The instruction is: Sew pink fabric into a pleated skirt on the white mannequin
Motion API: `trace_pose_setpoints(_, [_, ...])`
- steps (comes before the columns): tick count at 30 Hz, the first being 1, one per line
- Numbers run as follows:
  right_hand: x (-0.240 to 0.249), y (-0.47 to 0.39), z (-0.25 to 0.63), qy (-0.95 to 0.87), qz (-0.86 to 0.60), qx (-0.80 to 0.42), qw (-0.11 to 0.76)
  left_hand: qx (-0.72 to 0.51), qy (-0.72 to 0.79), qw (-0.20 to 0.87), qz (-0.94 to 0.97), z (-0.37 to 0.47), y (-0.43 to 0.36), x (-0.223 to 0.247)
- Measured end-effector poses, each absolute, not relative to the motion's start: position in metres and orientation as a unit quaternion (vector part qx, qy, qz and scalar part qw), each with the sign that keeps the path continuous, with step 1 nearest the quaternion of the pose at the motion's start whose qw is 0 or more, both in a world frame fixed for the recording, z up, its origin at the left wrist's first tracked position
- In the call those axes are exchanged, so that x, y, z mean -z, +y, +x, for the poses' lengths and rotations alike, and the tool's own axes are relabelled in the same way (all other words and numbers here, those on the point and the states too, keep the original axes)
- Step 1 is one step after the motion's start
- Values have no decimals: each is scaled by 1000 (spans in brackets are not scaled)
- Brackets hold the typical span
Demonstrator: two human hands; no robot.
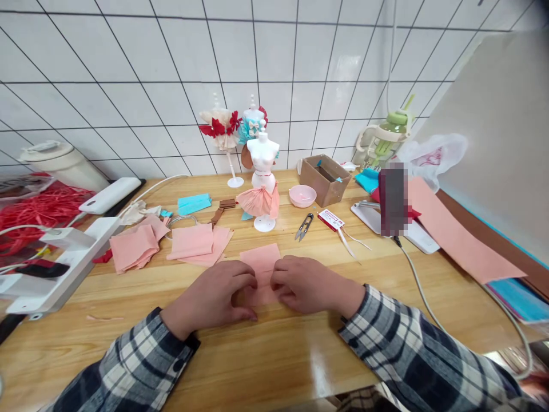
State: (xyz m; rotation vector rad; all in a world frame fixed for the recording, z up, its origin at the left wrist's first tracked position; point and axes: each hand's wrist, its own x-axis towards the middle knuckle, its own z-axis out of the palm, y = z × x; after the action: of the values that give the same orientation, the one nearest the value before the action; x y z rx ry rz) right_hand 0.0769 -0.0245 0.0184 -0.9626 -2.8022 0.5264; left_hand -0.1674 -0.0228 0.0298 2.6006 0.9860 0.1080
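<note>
A pink paper sheet (pixel 262 264) lies flat on the wooden table (pixel 274 366), between my two hands. My left hand (pixel 221 292) rests at its left edge, thumb and fingers apart in a curve, holding nothing. On the right side of the sheet is my right hand (pixel 300 283), its fingers curled together against the paper; whether it pinches the sheet is hidden. Behind the sheet stands a small white mannequin (pixel 263 154) with a gathered pink skirt (pixel 261 200) round its lower part.
Pink sheets (pixel 191 241) lie left of centre, near a white power strip (pixel 68 269). Beyond my right hand are thread snips (pixel 304 226), a pink bowl (pixel 302 195) and a cardboard box (pixel 325 178). A cable (pixel 422 286) runs along the right.
</note>
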Motion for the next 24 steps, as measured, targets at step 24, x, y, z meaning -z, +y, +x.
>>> trace_pose_setpoints(24, [-4, -8, 76, -846, -425, -292, 136, -58, 421, 193, 885, -167, -21, -18])
